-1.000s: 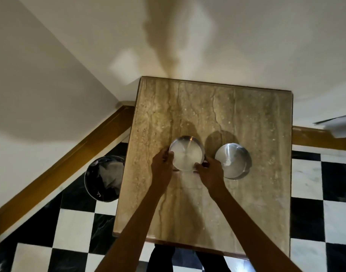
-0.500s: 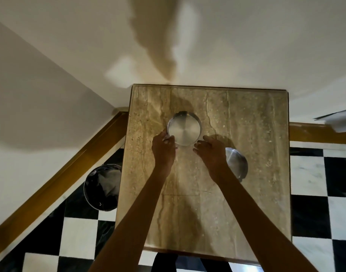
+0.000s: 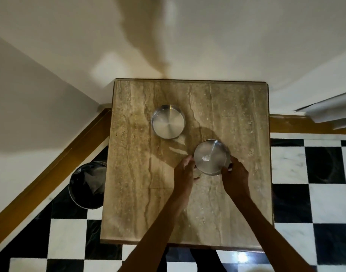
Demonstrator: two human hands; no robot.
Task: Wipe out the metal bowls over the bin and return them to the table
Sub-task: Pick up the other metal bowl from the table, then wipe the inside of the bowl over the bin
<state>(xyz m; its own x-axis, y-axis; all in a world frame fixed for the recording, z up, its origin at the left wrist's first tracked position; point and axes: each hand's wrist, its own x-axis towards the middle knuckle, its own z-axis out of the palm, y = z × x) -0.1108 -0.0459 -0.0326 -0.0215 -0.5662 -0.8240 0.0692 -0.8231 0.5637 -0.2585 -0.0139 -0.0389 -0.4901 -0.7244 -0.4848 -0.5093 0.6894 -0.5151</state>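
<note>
Head view. Checkered black-and-white floor [image 3: 297, 203], cream walls, brown skirting along the base.

Table [image 3: 237, 222]: square, beige stone top, set against the far wall.

Far bowl [image 3: 168, 121]: round metal, standing alone on the table toward the back, left of centre, no hand on it.

Near bowl [image 3: 211, 157]: round metal, right of centre, closer to the person, a small white speck on its bottom. Whether it rests on the table or is just lifted cannot be told.

Left hand [image 3: 185, 170]: fingers curled against the near bowl's left rim.

Right hand [image 3: 235, 173]: fingers curled against the same bowl's lower right rim. Both hands grip the bowl between them.

Bin [image 3: 85, 185]: round, dark-lined, on the floor just beside the table's left edge.
</note>
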